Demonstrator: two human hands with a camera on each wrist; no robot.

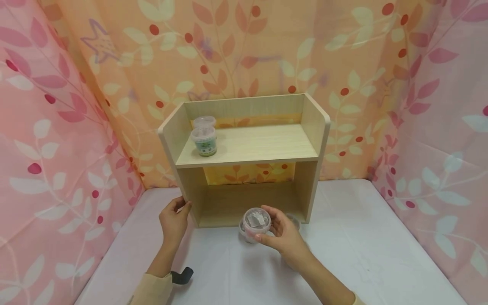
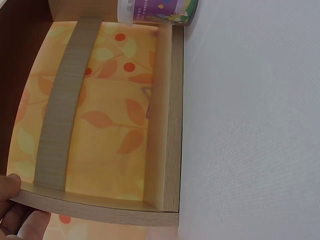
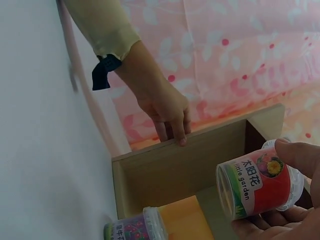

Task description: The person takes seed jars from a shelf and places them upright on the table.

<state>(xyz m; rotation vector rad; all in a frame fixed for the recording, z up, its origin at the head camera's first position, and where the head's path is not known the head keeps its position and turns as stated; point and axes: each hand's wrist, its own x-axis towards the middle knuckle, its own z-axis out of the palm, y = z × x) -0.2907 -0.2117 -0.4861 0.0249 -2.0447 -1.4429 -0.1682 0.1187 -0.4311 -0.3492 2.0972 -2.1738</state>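
Observation:
My right hand (image 1: pixel 287 239) grips a lidded clear plastic cup (image 1: pixel 256 222) in front of the shelf's lower opening. In the right wrist view this cup (image 3: pixel 265 182) is tilted and bears a red "little garden" label with a flower picture. My left hand (image 1: pixel 176 220) pinches the front edge of the left side panel of a small wooden shelf unit (image 1: pixel 245 162); in the left wrist view its thumb and fingers (image 2: pixel 32 225) lie on either side of that panel. A purple-labelled cup (image 3: pixel 132 229) stands on the table by the shelf's bottom edge, mostly hidden in the head view.
Two more lidded cups stand on the left of the upper shelf, a green-labelled one (image 1: pixel 206 142) in front of another (image 1: pixel 204 121). One further cup (image 1: pixel 293 221) shows partly behind my right hand. The white-covered table (image 1: pixel 373 237) has patterned curtains (image 1: pixel 244 51) around it.

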